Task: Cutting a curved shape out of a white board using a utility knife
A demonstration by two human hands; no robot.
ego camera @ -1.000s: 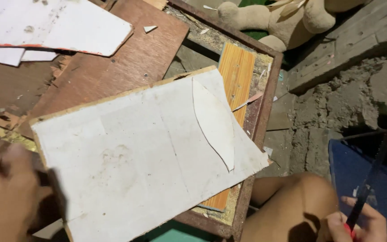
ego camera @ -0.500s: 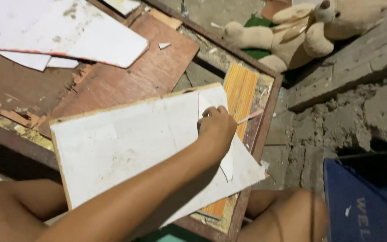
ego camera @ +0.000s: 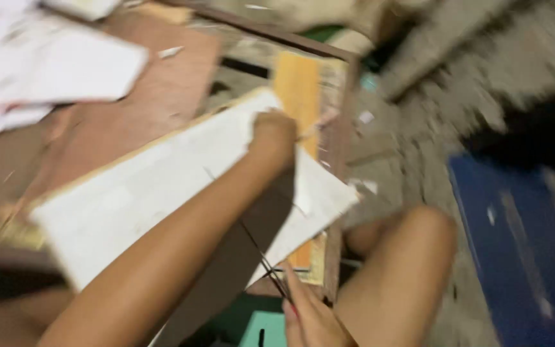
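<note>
The view is blurred by motion. A large white sheet [ego camera: 142, 199] lies on a thin board across a wooden frame. My left arm reaches over it, and my left hand [ego camera: 274, 136] is curled on the sheet's far edge, where a curved cut piece lay. At the bottom, my right hand [ego camera: 313, 321] grips a thin dark rod [ego camera: 258, 254] with a red part near the fingers. The rod slants up over the sheet's near corner.
A brown wooden panel [ego camera: 162, 83] and loose white sheets [ego camera: 65, 71] lie at upper left. A yellow wooden strip [ego camera: 297, 83] sits inside the frame. My bare knee [ego camera: 412, 257] is at lower right, beside a blue container [ego camera: 515, 244]. Rough concrete lies beyond.
My left arm swung in from the lower left and reached across the white sheet to the curved cut piece. My right hand, with the rod, moved in from the right to the sheet's near corner.
</note>
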